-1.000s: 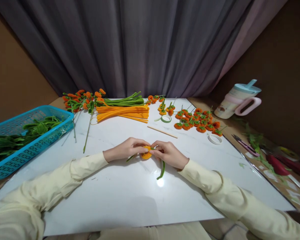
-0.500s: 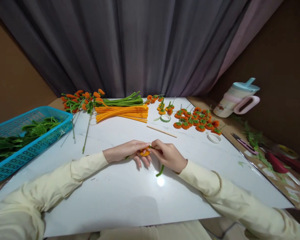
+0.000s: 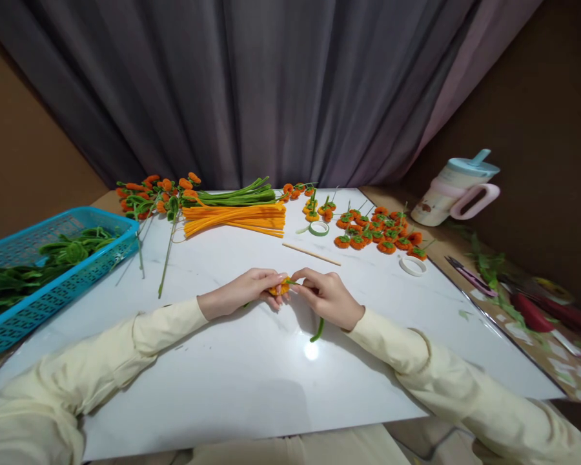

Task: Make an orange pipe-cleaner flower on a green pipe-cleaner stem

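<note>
Near the middle of the table, my left hand is closed on a small yellow-orange pipe-cleaner flower, with thumb and fingers around it. To its right, my right hand pinches a green pipe cleaner close to the flower. That strip meets the flower at one end, and its loose end hangs below my right palm, curled. A short green bit also shows under my left wrist. My fingers hide part of the flower. Just beyond the hands lies a thin wooden stick.
Yellow-orange pipe cleaners and green pipe cleaners lie at the back. Orange flower heads are at back right, near tape rolls. A blue basket stands left; a tumbler and pliers are right.
My right hand has drawn slightly right, away from the flower, with the green pipe cleaner. My left fingers have curled in more around the flower. The view has shifted a little.
</note>
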Motion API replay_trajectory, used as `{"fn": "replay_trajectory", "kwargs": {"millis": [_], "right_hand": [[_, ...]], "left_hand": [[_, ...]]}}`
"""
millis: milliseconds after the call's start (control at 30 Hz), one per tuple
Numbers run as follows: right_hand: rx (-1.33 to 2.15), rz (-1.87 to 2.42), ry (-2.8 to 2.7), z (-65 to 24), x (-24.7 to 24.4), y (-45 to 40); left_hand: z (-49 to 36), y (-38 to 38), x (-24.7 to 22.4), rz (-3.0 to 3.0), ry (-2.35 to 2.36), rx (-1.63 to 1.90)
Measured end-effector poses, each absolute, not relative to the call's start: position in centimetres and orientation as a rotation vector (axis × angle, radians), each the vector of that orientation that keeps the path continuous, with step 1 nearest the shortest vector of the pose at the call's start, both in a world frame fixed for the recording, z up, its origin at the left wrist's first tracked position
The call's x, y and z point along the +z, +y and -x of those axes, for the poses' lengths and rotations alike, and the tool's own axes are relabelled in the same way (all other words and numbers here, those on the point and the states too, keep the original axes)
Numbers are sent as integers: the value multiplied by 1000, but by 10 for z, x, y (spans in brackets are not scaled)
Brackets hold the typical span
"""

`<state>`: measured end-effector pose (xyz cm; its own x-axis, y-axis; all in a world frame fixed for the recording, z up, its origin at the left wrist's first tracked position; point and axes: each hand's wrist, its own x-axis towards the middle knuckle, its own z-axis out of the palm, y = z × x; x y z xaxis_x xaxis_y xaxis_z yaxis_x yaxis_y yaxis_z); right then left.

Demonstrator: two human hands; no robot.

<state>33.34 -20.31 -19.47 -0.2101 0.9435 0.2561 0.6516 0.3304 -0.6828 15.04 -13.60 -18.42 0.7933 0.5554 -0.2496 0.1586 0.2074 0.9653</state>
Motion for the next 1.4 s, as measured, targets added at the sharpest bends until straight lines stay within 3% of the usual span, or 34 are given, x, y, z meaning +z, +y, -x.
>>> {"fn": "replay_trajectory", "kwargs": {"millis": [400, 800, 1100, 1400], "right_hand": [[540, 1400, -1967, -335, -196, -204], [729, 1411, -1893, -328, -194, -202], [491, 1237, -1850, -328, -199, -199], [635, 1253, -1727, -325, -204, -198]], "left_hand": [[-149, -130, -188, -1307, 621, 319], [-146, -123, -194, -1143, 527, 289], [-147, -127, -197, -1075, 490, 332], [-150, -134, -198, -997, 579, 382]]}}
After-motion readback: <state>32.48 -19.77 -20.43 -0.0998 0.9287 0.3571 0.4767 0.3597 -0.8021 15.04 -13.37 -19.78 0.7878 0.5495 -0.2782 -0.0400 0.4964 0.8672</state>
